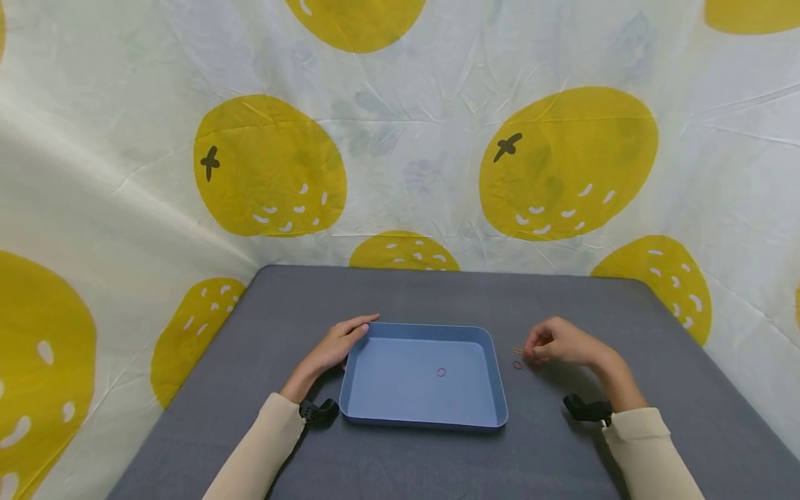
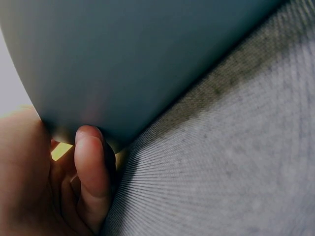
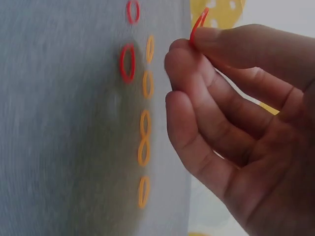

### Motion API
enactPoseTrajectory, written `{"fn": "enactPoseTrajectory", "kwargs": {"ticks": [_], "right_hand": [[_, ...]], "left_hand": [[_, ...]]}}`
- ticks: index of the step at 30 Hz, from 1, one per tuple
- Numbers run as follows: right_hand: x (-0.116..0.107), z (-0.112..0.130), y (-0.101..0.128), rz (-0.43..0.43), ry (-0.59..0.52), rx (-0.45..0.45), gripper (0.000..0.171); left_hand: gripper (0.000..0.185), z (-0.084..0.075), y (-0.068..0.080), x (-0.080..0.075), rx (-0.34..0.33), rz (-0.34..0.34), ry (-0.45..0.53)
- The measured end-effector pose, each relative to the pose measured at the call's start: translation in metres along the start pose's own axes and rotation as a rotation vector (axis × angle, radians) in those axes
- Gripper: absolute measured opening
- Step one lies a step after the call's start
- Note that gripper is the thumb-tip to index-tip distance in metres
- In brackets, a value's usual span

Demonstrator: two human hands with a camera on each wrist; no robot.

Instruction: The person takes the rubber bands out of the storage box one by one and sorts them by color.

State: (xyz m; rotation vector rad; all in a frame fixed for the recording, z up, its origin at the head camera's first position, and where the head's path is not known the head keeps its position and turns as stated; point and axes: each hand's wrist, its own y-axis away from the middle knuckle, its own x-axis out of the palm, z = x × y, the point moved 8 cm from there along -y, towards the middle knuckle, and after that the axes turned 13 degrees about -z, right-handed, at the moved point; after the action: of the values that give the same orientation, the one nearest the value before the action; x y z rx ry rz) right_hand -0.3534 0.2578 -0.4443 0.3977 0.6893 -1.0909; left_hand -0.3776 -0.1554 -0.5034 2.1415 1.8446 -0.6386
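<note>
— So, nearest first: what sits closest to the person?

— Two cream sleeves, and between them the shallow blue plastic tray (image 1: 376, 389) on the grey fabric tabletop (image 1: 537, 458). One small red rubber ring (image 1: 441, 372) lies flat near the tray's middle.

— And the left hand?

— The left hand (image 1: 340, 342) rests at the tray's far left corner, fingers laid fairly straight along the rim, thumb against the outer wall; it steadies rather than grips.

— The right one?

— Just right of the tray, the right hand (image 1: 558, 342) pinches a thin red rubber band (image 3: 199, 23) between thumb and forefinger, the other fingers loosely curled beneath. The band is lifted clear of the tabletop.

— Anything else beside the tray?

— A loose row of small orange rubber bands (image 3: 144, 123) and two more red loops (image 3: 127, 62) lie on the cloth by those fingertips.

— How would such a band handle?

— Featherlight, soft and stretchy, I'd judge; easy to deform and to flick away. A fingertip pinch on one side of the loop looks best.

— Beyond the tabletop?

— A creased white backdrop with yellow fruit prints (image 1: 569, 163).
</note>
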Motion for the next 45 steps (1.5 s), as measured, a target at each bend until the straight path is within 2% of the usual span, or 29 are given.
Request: {"fn": "enactPoseTrajectory", "kwargs": {"ticks": [9,17,37,45], "right_hand": [[-0.01,-0.019,0.008,-0.012,-0.008,0.057,0.007],[-0.013,-0.031,0.012,-0.007,0.054,0.118,0.007],[-0.012,-0.037,0.016,-0.002,0.124,0.189,0.005],[-0.012,-0.033,0.015,-0.008,0.147,0.163,0.008]], "left_hand": [[0.042,0.0,0.0,0.001,0.001,0.004,0.005],[0.04,0.001,-0.001,0.001,-0.004,-0.01,0.002],[0.041,-0.003,-0.001,-0.001,0.01,-0.017,-0.009],[0.04,-0.001,-0.002,-0.001,0.009,-0.019,-0.003]]}}
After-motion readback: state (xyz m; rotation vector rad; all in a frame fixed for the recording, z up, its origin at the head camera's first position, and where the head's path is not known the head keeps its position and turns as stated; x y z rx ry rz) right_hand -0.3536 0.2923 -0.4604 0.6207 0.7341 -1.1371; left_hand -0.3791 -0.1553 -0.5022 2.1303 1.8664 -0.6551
